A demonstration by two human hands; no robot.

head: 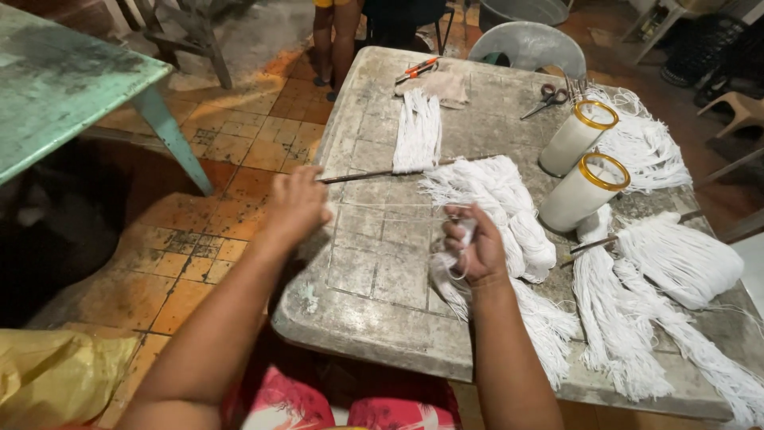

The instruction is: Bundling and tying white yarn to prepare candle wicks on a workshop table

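Observation:
My left hand [296, 205] is closed at the left edge of the worn grey table [374, 302], pinching the end of a thin white string [382, 207] stretched taut across to my right hand [474, 248]. My right hand is shut on a bunch of white strings [450, 279] that hangs over the table. A large heap of cut white string [497, 199] lies just beyond my right hand. A thin stick [362, 173] carries a hanging bundle of strings [418, 131] further back.
Two white glass candles with gold rims [579, 191] lean at the right, among more string bundles [676, 255]. Scissors [545, 97] and an orange tool [418, 68] lie at the far end. A green table [72, 87] stands left; a person's legs [334, 40] beyond.

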